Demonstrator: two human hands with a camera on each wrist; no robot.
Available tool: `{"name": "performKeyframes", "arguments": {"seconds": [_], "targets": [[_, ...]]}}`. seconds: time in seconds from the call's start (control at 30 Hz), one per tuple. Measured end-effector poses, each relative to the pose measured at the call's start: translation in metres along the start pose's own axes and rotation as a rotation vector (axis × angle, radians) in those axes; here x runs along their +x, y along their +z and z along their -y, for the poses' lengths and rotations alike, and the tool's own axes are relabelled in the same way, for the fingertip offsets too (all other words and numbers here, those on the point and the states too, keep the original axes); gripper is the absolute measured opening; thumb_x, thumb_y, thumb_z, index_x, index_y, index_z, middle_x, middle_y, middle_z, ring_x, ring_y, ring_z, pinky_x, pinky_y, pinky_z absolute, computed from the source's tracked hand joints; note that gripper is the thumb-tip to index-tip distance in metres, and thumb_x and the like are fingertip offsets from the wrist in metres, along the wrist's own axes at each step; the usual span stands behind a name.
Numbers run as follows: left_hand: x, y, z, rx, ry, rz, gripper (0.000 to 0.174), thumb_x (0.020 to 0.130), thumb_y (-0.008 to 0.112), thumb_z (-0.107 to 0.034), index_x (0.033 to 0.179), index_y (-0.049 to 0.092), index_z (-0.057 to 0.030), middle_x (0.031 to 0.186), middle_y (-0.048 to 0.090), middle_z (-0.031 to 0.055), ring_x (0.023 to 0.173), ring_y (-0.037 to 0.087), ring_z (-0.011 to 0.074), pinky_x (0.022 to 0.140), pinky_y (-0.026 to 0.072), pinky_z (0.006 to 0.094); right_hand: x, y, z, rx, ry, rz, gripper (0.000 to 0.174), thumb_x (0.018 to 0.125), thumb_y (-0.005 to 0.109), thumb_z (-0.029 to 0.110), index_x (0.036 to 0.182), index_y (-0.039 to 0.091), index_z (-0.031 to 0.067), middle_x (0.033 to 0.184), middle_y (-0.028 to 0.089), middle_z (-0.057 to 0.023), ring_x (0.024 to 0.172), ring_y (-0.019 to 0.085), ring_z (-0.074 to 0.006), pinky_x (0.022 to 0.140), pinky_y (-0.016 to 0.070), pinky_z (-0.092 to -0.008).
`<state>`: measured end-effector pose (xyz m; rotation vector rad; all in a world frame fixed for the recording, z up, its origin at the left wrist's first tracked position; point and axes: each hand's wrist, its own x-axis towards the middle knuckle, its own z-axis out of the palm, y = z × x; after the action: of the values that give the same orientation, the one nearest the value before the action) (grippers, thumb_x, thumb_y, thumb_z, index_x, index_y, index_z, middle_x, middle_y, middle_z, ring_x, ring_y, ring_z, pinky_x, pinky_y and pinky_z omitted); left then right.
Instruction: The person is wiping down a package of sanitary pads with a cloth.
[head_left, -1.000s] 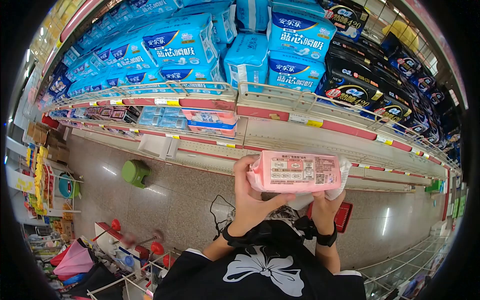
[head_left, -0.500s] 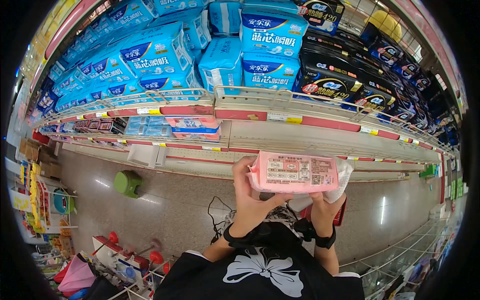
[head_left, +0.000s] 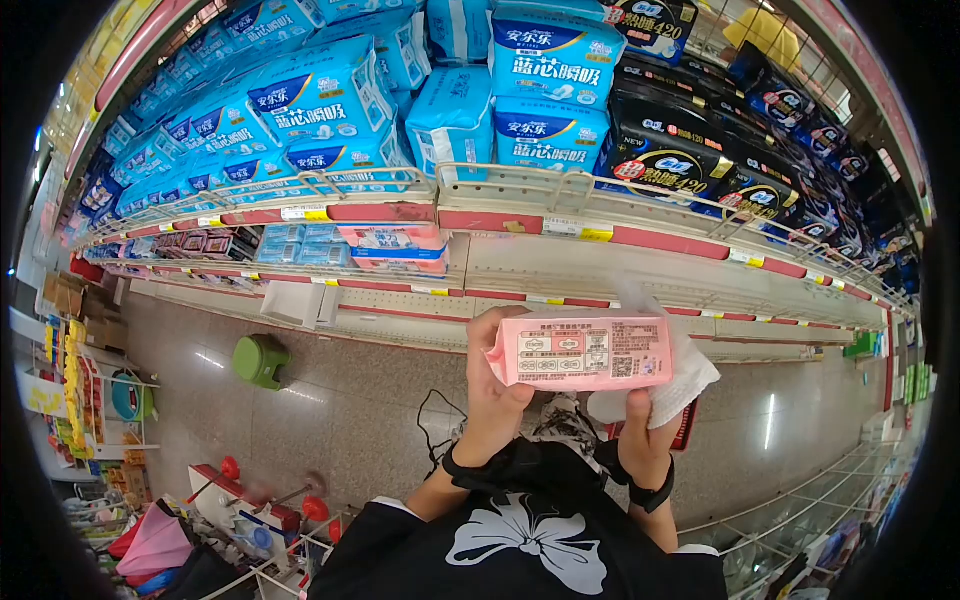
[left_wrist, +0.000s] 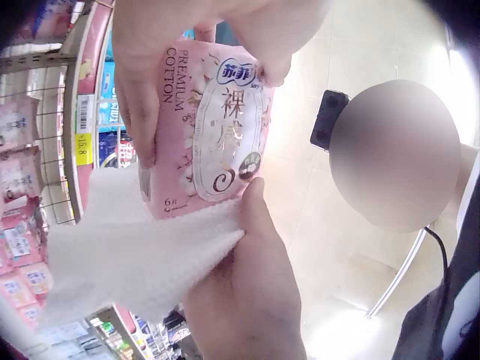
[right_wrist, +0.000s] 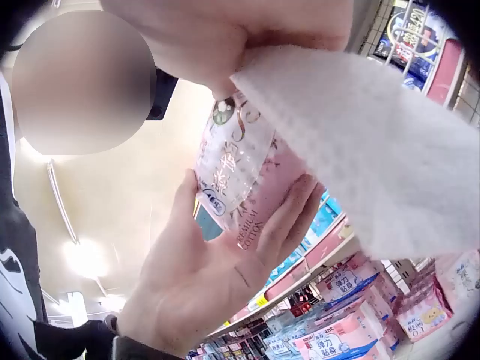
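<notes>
A pink pack of sanitary pads (head_left: 590,350) is held up before my torso, its printed narrow side facing the head camera. My left hand (head_left: 488,375) grips its left end, thumb at the lower edge; in the left wrist view, lettering covers the pack's broad front (left_wrist: 217,135). At the other end, my right hand (head_left: 648,430) pinches a white textured tissue (head_left: 690,380), with the thumb tip close to the pack's lower right corner. The tissue (right_wrist: 375,142) hangs out wide past the pack in the right wrist view and hides part of that hand's fingers.
Ahead runs a shelf with a wire rail (head_left: 560,185), stacked with blue packs (head_left: 325,95) and black packs (head_left: 665,150). Pink packs (head_left: 395,245) sit one level lower. A green stool (head_left: 260,360) stands on the floor at left, and a red basket (head_left: 686,425) lies behind my right hand.
The white tissue has spread further out to the right and above the pack. My left thumb has shifted left along the pack's lower edge. The shelf has shifted slightly in view.
</notes>
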<state>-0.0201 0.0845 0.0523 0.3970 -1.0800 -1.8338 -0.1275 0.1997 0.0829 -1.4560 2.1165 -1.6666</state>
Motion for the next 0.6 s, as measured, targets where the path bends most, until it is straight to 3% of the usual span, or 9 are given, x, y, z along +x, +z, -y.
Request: {"name": "performKeyframes", "arguments": {"seconds": [0.07,0.17,0.23,0.37,0.43,0.57,0.6], "targets": [[-0.002,0.000,0.000,-0.001,0.006,-0.020,0.081,0.069,0.066,-0.053,0.120,0.030,-0.0010,0.112,0.039,0.0076,0.106,0.041,0.0155,0.090,0.0337,0.0306,-0.001,-0.001,0.001,0.032,-0.020,0.034,0.032,0.088,0.048,0.016,0.110,0.048,-0.0067,0.101,0.056,-0.0185,0.089,0.054,-0.0318,0.079,0.0396,-0.0327],[-0.002,-0.003,0.003,0.003,0.027,-0.029,0.078,0.070,0.068,-0.049,0.119,0.030,-0.0012,0.112,0.039,0.0076,0.105,0.041,0.0159,0.090,0.0342,0.0305,-0.011,-0.002,0.002,0.124,0.107,-0.012,0.036,0.089,0.047,0.020,0.112,0.047,-0.0078,0.101,0.055,-0.0183,0.089,0.054,-0.0312,0.078,0.0397,-0.0319],[-0.002,-0.004,0.003,0.010,0.042,-0.021,0.077,0.070,0.068,-0.047,0.119,0.031,-0.0015,0.111,0.039,0.0076,0.105,0.042,0.0162,0.090,0.0342,0.0306,-0.013,-0.004,0.001,0.139,0.151,-0.001,0.040,0.092,0.043,0.026,0.118,0.042,-0.0056,0.109,0.052,-0.0108,0.092,0.049,-0.0171,0.081,0.0386,-0.0286],[-0.001,-0.005,0.001,0.010,0.046,-0.019,0.074,0.071,0.069,-0.044,0.119,0.030,-0.0029,0.111,0.039,0.0077,0.105,0.042,0.0165,0.090,0.0340,0.0307,-0.010,-0.003,-0.001,0.090,0.106,-0.062,0.040,0.092,0.043,0.026,0.117,0.043,-0.0055,0.107,0.053,-0.0103,0.092,0.050,-0.0164,0.080,0.0392,-0.0284],[-0.001,-0.004,0.002,0.008,0.061,-0.009,0.075,0.071,0.069,-0.044,0.120,0.029,-0.0032,0.111,0.039,0.0076,0.105,0.042,0.0162,0.090,0.0339,0.0304,-0.002,-0.003,-0.006,0.031,0.019,-0.001,0.037,0.091,0.043,0.023,0.111,0.047,-0.0074,0.094,0.056,-0.0163,0.080,0.055,-0.0256,0.073,0.0409,-0.0319],[-0.004,0.001,-0.001,-0.115,-0.021,-0.099,0.080,0.069,0.070,-0.044,0.122,0.025,-0.0045,0.110,0.039,0.0062,0.105,0.042,0.0149,0.090,0.0348,0.0301,-0.001,0.007,-0.001,0.151,0.036,-0.032,0.034,0.091,0.042,0.022,0.109,0.048,-0.0070,0.095,0.056,-0.0157,0.079,0.055,-0.0252,0.071,0.0414,-0.0312],[-0.004,0.003,-0.002,-0.165,-0.051,-0.122,0.082,0.069,0.070,-0.045,0.123,0.023,-0.0050,0.110,0.039,0.0057,0.105,0.042,0.0145,0.090,0.0352,0.0299,-0.003,0.009,-0.003,0.163,0.070,0.012,0.037,0.092,0.041,0.024,0.112,0.046,-0.0060,0.100,0.055,-0.0129,0.084,0.052,-0.0200,0.074,0.0404,-0.0291]]}}
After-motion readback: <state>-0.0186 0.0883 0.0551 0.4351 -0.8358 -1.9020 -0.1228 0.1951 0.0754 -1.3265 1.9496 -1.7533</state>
